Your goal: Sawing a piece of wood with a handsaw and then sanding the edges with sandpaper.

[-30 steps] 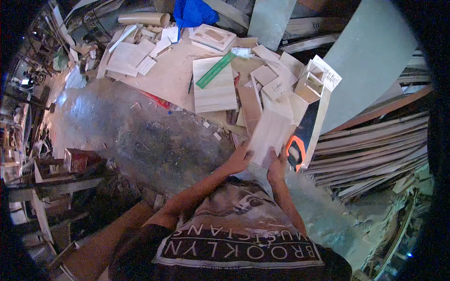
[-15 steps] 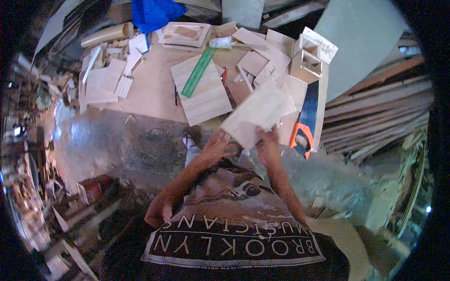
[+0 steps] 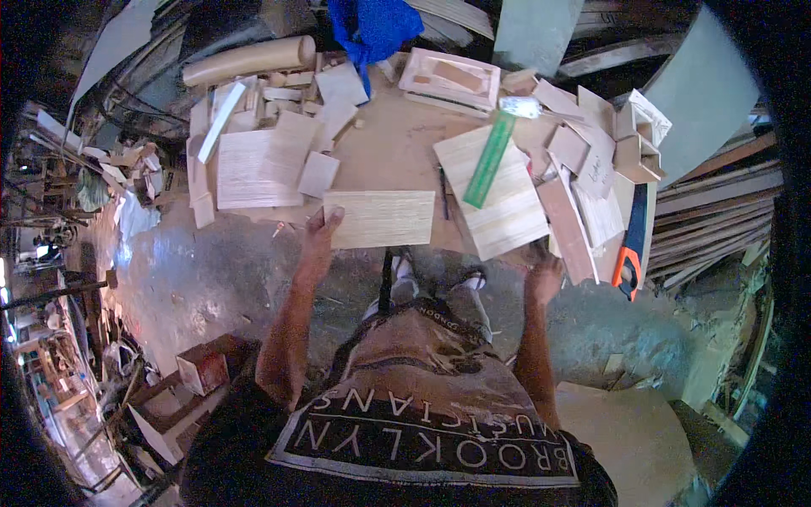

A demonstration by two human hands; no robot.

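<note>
My left hand point(image 3: 325, 230) grips the left end of a pale rectangular board point(image 3: 380, 220), held level at the bench's near edge. My right hand point(image 3: 544, 275) is at the front edge to the right, below a larger pale square board point(image 3: 494, 224); its fingers are curled, and what they hold, if anything, I cannot make out. A green ruler point(image 3: 488, 160) lies across the square board. A dark pencil-like stick point(image 3: 444, 194) lies beside it.
The workbench point(image 3: 401, 135) carries wood offcuts point(image 3: 258, 169), a small wooden box point(image 3: 638, 152), a cardboard tube point(image 3: 249, 61) and a handsaw point(image 3: 629, 253) with an orange handle. Stacked planks point(image 3: 710, 215) lean at the right; a blue cloth point(image 3: 367, 29) hangs behind.
The pale board has swung leftward to lie level in my left hand. My right hand has let go of it and moved right. The view has shifted.
</note>
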